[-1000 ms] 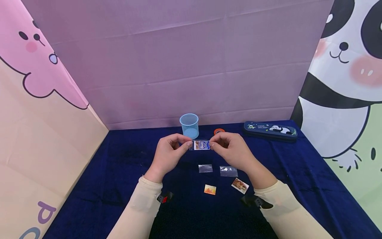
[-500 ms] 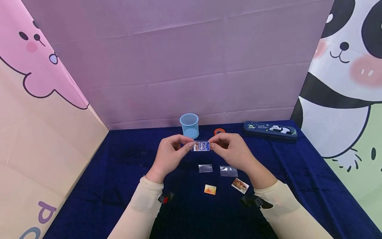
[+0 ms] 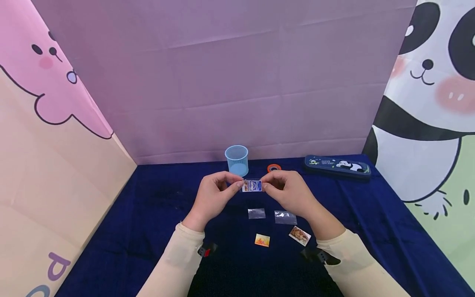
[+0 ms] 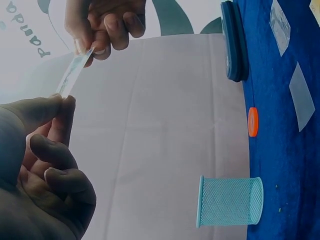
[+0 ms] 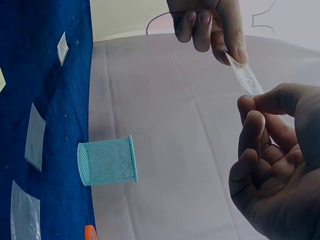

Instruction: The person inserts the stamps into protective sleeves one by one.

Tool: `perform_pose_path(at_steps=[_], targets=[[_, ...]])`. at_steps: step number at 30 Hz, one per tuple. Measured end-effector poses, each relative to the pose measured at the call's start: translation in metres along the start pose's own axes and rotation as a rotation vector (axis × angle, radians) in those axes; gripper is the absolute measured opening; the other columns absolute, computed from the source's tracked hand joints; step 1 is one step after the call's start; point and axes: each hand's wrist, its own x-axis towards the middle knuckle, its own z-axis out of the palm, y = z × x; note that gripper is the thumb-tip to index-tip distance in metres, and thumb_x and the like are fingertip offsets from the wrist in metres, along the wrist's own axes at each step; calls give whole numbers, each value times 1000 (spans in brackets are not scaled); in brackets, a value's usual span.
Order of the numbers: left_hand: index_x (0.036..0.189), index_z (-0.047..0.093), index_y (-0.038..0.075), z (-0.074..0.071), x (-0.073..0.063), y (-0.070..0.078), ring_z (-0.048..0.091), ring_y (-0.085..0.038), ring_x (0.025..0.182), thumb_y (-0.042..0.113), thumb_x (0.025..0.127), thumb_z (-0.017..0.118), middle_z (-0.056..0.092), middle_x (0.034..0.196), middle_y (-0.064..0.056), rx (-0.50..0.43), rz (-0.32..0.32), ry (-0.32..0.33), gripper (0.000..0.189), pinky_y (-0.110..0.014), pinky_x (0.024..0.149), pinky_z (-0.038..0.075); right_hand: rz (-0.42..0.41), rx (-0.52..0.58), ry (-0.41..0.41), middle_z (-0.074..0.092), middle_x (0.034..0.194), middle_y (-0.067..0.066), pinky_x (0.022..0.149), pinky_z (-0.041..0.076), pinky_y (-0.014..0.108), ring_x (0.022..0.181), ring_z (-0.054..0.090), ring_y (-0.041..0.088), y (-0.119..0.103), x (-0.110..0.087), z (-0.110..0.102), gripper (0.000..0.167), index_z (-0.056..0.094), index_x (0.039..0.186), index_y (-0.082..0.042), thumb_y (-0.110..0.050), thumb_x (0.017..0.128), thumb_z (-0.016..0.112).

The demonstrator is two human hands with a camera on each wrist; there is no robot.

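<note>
**Little blue-and-white card (image 3: 252,185), pinched at both ends**

So, going left to right: the left hand (image 3: 213,199) has the card's left end nipped between thumb and forefinger. The card's up in the air between the two hands, clear film showing along its edge. The right hand (image 3: 294,197) pinches the other end the same way.

My guess on handling: next to no weight, a bit stiff but easily bent, and slick where the film is. Short edges are the spot to grab, lightly, since squeezing inward would probably bow it.

Surface is a dark blue cloth (image 3: 156,231), looks velvety, a few soft wrinkles. On it, left to right: light-blue mesh cup (image 3: 236,160), small clear sleeve (image 3: 256,213), yellow-orange card (image 3: 262,240), orange ring (image 3: 274,166) partly behind the right hand, larger shiny sleeve (image 3: 285,217), brown picture card (image 3: 299,235) lying askew, navy pencil case (image 3: 338,166) with a panda on it.

Room's basically fabric: cream-and-pink cartoon panel (image 3: 74,165) left, creased mauve backdrop (image 3: 222,82) behind, big panda panel (image 3: 419,161) right.
</note>
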Motion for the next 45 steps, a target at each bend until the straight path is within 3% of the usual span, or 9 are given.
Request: perform_pose_path(at_steps=[5, 13, 21, 24, 29, 31, 36, 45], targets=[[104, 81, 12, 3, 0, 1, 42, -22, 57, 14, 96, 78, 67, 80, 0, -2, -7, -1, 8, -26, 51, 32, -9, -17, 7, 69, 85, 0, 63, 50, 29, 71, 58, 21, 2, -1, -1, 8, 78, 106, -12, -11, 100, 72], [103, 82, 17, 2, -1, 0, 43, -21, 58, 20, 97, 78, 67, 79, 2, -14, 10, -17, 8, -27, 51, 34, -3, -18, 9, 64, 80, -1, 60, 48, 30, 69, 57, 22, 3, -1, -1, 5, 78, 102, -17, -15, 99, 75], [105, 81, 11, 5, -1, 0, 41, -23, 58, 13, 97, 77, 67, 80, -2, -10, -8, -17, 9, -26, 51, 31, -1, -22, 10, 63, 79, -1, 60, 48, 30, 69, 56, 22, 3, 0, -1, 4, 78, 100, -16, -14, 98, 75], [104, 80, 5, 3, -3, 13, 41, -22, 57, 7, 97, 76, 65, 78, -5, -15, -8, -18, 8, -25, 51, 31, 3, -5, 13, 66, 82, 2, 60, 48, 29, 69, 57, 22, 2, -1, -1, 6, 78, 104, -15, -14, 100, 74], [103, 80, 8, 2, -4, 13, 42, -20, 57, 11, 98, 76, 61, 77, -5, -19, -2, -17, 7, -26, 51, 33, 10, 58, 21, 68, 90, 6, 64, 52, 29, 73, 60, 23, -2, -2, -2, 15, 78, 115, -12, -14, 103, 68], [103, 81, 9, 3, -4, 9, 42, -21, 58, 12, 98, 75, 62, 77, -6, -15, -3, -23, 8, -26, 51, 32, 2, 53, 23, 66, 87, 4, 64, 51, 29, 72, 59, 23, -2, -2, -1, 14, 78, 114, -12, -16, 103, 69], [102, 79, 2, 2, -6, 29, 40, -18, 56, 4, 98, 73, 62, 76, -8, -28, 22, -36, 7, -25, 51, 31, -11, -5, 33, 59, 77, 2, 58, 44, 29, 66, 53, 22, -1, -2, -2, 8, 79, 105, -15, -19, 101, 73], [103, 78, 7, 6, -2, 4, 43, -22, 58, 9, 99, 74, 67, 83, -3, -13, 27, -44, 6, -26, 52, 34, -8, 1, 28, 62, 78, 1, 59, 45, 30, 67, 53, 21, -1, -3, -6, 7, 78, 103, -15, -19, 100, 75]])
